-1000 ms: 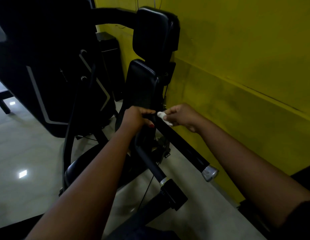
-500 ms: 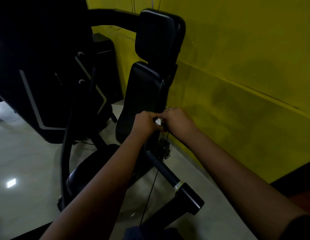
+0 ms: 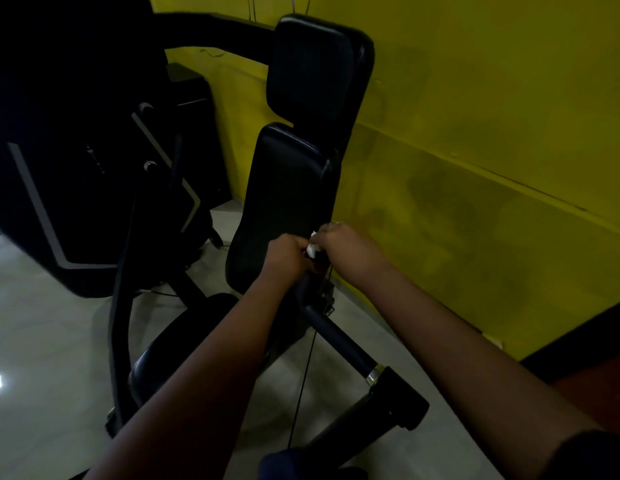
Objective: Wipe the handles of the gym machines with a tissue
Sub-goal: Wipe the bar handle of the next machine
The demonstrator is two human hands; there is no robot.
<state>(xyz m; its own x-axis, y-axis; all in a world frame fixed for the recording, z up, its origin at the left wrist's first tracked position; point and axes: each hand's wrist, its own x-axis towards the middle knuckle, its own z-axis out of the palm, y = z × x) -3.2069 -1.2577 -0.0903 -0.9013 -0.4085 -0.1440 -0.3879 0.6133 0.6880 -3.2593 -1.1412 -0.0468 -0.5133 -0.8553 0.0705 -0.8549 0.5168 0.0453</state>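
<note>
The fingers of my right hand (image 3: 343,245) curl round the white tissue (image 3: 312,250), bunched small between both hands. My left hand (image 3: 287,255) wraps the top of the black handle (image 3: 339,341) (its fingertips are hidden). A second ago my hands were apart, with the tissue against a farther bar; now the knuckles nearly touch and that bar is out of sight. Just behind is the backrest pad (image 3: 284,202), with the yellow wall (image 3: 492,133) to its right.
</note>
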